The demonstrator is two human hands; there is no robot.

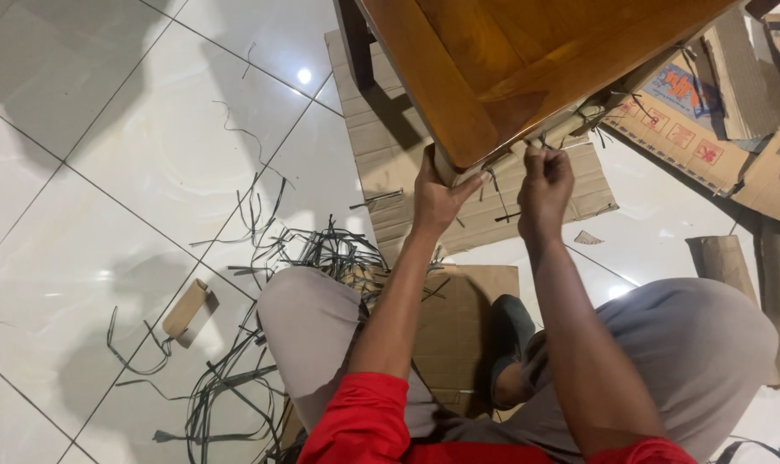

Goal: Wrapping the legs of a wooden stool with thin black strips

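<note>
A glossy brown wooden table top (510, 60) fills the upper middle of the head view, with a cardboard roll (570, 129) strapped along its edge. My left hand (437, 196) grips the wrapped corner of the table from below. My right hand (544, 185) is closed around a dark plastic strap (549, 148) at the edge beside the roll. Both arms reach forward over my bent knees in grey trousers.
Flat cardboard sheets (390, 146) lie under the table on the white tiled floor (106, 172). Printed cartons (708, 137) sit at the right. A tangle of cut dark straps (261, 258) and a small cardboard tube (185, 309) lie at the left.
</note>
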